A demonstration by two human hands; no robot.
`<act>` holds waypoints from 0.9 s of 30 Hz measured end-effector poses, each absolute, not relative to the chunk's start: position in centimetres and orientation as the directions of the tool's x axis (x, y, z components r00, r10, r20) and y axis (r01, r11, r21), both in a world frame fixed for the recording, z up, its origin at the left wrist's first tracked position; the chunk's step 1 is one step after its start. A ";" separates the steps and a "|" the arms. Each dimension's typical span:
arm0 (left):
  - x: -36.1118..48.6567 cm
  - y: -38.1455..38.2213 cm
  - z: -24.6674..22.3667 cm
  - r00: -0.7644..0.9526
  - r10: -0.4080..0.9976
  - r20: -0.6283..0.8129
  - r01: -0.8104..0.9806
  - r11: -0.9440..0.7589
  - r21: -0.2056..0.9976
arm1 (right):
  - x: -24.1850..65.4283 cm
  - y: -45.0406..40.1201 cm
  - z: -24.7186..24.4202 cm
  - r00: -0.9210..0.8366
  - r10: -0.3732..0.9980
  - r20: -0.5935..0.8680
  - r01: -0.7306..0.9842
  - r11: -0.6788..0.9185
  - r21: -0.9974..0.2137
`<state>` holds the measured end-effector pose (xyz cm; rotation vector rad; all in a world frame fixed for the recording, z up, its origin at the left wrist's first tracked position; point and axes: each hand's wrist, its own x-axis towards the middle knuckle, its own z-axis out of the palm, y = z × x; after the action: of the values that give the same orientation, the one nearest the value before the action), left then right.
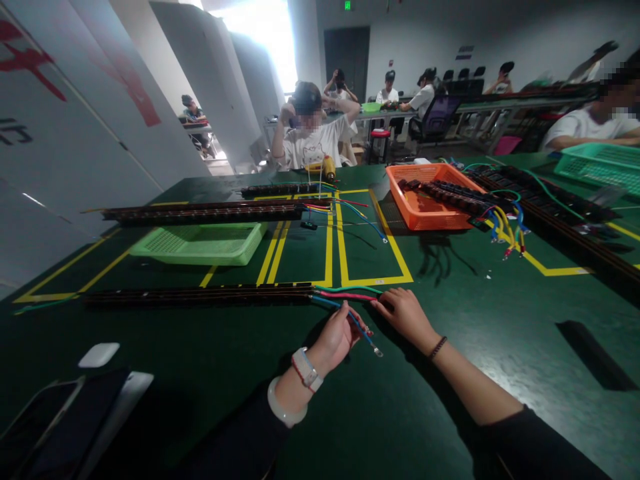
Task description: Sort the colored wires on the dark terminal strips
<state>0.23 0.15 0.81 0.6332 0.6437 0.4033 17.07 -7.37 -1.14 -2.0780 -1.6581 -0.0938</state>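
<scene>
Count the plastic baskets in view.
3 clearly visible: a light-green basket on the left, an orange basket right of centre, and a teal basket at the right edge. A distant green container is too small to identify.

Single head-worn view, forward and down over the near hands [367,323].

Around the middle of the view, a yellow tool [329,169] lies at 12 o'clock on the green table [383,423], with a person in a white T-shirt [313,145] behind it. An orange basket [440,221] holding dark wired strips and, farther out, a teal basket [595,167] are between 2 and 3. A flat black piece [595,355] lies toward 4; a small white case [100,355] is at 8, just beyond dark-screened devices [83,423]. A light-green basket [200,243] is at 9.
</scene>
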 end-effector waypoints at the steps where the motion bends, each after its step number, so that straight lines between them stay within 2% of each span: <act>1: 0.3 0.2 0.8 0.735 0.526 -0.427 -0.155 0.744 0.650 | 17.0 -7.7 -1.0 0.275 0.890 0.363 0.929 -0.148 -0.339; 4: 0.3 0.2 0.5 0.736 0.526 -0.427 -0.168 0.752 0.638 | 16.9 -8.9 -0.3 0.266 0.836 0.480 0.911 -0.056 -0.407; 6: 0.3 0.3 0.4 0.734 0.522 -0.434 -0.171 0.761 0.626 | 16.9 -9.8 0.2 0.126 0.817 0.562 0.902 0.142 -0.408; 9: 0.2 0.4 0.3 0.734 0.512 -0.446 -0.169 0.774 0.611 | 16.3 -10.7 0.7 -0.193 0.755 0.626 0.855 0.442 -0.271; 11: 0.1 0.4 0.3 0.738 0.505 -0.447 -0.166 0.779 0.605 | 15.6 -10.9 0.8 -0.328 0.722 0.610 0.851 0.506 -0.142; 14: 0.1 0.4 0.3 0.744 0.500 -0.443 -0.170 0.783 0.598 | 14.6 -10.6 0.7 -0.401 0.705 0.585 0.867 0.498 -0.004; 16: 0.2 0.4 0.4 0.745 0.504 -0.436 -0.178 0.781 0.598 | 14.5 -10.5 0.6 -0.379 0.700 0.605 0.878 0.478 -0.002; 20: 0.3 0.5 0.8 0.788 0.483 -0.381 -0.171 0.767 0.619 | 15.4 -10.5 0.1 -0.222 0.737 0.638 0.904 0.401 -0.149; 23: 0.1 0.3 1.2 0.830 0.426 -0.360 -0.097 0.746 0.659 | 16.2 -10.5 -0.5 -0.082 0.760 0.645 0.908 0.324 -0.266; 27: -0.2 0.0 1.5 0.854 0.355 -0.379 0.031 0.693 0.720 | 16.8 -10.1 -1.3 0.016 0.832 0.554 0.919 0.206 -0.337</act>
<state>-0.23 0.01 1.54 0.7920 0.5284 0.1906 16.79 -10.11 -1.30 -1.6316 -1.8185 -0.1656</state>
